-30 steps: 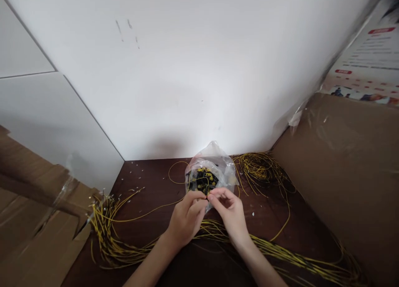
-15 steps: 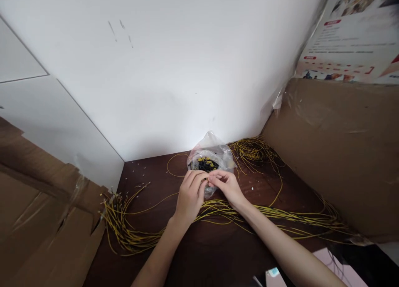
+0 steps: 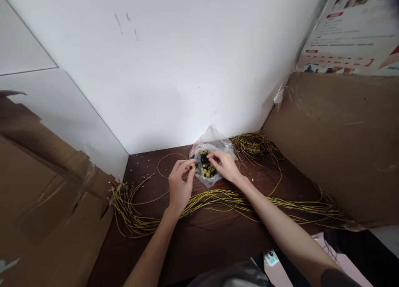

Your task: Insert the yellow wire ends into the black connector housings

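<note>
A clear plastic bag stands against the wall, its mouth open on many small black and yellow parts. At the bag's left edge is my left hand, thumb and fingertips closed around what looks like a small yellow-and-black part. A thin yellow wire loops close to this hand. My right hand reaches over the bag's right side with its fingertips pinched down among the parts. Whatever is in that pinch is too small to make out.
A long bundle of yellow wires runs across the dark brown tabletop, under both forearms. Behind right lies a wire coil. Cardboard stands at the left and right. Small white bits are scattered at back left.
My hands were together in front of the bag and have come apart. The right one has moved into the bag's mouth, the left one to its left edge. The view has shifted slightly.
</note>
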Tool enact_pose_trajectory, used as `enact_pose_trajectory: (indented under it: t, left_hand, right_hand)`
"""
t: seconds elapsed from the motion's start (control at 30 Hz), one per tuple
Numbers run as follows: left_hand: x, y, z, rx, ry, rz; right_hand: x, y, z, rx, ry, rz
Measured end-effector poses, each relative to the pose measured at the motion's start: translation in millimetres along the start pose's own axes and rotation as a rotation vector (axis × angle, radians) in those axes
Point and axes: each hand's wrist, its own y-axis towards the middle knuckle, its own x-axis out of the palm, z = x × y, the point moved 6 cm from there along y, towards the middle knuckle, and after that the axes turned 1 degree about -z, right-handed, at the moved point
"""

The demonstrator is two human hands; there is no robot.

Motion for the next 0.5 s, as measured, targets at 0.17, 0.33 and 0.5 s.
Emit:
enact_pose_trajectory:
  t: [0.17, 0.33, 0.5]
  left_hand:
    - [1.2, -3, -16, -0.068, -0.08, 0.001]
    - [6.1, -5, -24, -0.113, -0.149, -0.017]
    - [9.6, -6, -28, -0.109, -0.181, -0.012]
  right_hand:
    - [16, -9, 1, -0.13, -0.323, -0.152]
    - [25, -15, 1, -0.122, -0.498, -0.211]
    - [26, -19, 1, -0.111, -0.527, -0.207]
